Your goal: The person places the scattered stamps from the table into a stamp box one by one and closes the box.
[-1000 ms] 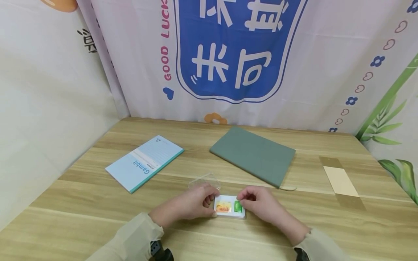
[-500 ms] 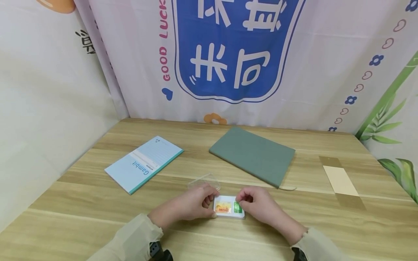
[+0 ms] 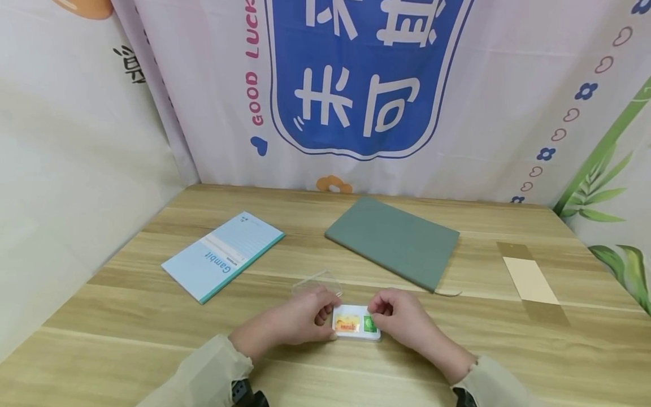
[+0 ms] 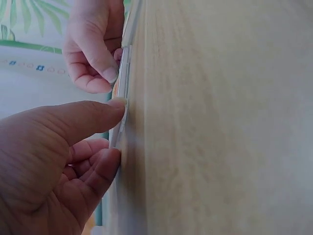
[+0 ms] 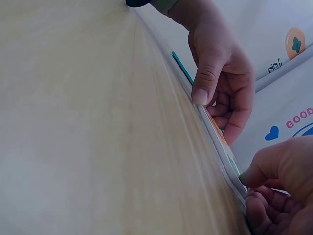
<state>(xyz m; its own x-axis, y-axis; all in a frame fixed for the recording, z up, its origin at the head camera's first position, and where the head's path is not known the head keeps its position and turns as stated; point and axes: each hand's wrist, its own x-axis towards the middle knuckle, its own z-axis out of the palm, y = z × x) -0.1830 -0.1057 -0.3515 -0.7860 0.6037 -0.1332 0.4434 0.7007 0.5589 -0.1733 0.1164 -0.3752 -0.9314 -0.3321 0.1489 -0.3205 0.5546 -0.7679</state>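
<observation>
A small flat white case (image 3: 356, 334) lies on the table in front of me, with a yellow-orange sticker (image 3: 347, 323) and a smaller green sticker (image 3: 369, 324) on its top. My left hand (image 3: 304, 317) grips the case's left end, thumb on the near edge and fingers at the far edge. Thumb and index finger of my right hand (image 3: 407, 321) come together at the green sticker's right side and seem to pinch its edge, partly covering it. In the left wrist view, the left thumb (image 4: 98, 116) touches the thin side of the case. The right wrist view shows both hands at opposite ends.
A clear plastic piece (image 3: 325, 280) lies just beyond my left hand. Farther back are a light blue notebook (image 3: 205, 268) on the left and a dark green notebook (image 3: 396, 240) with a ribbon. A cream strip (image 3: 530, 281) lies on the table at right. Printed curtains (image 3: 229, 113) hang behind.
The view drifts very slightly. Both hands stay at the case; the right fingertips shift barely leftward over the green sticker.
</observation>
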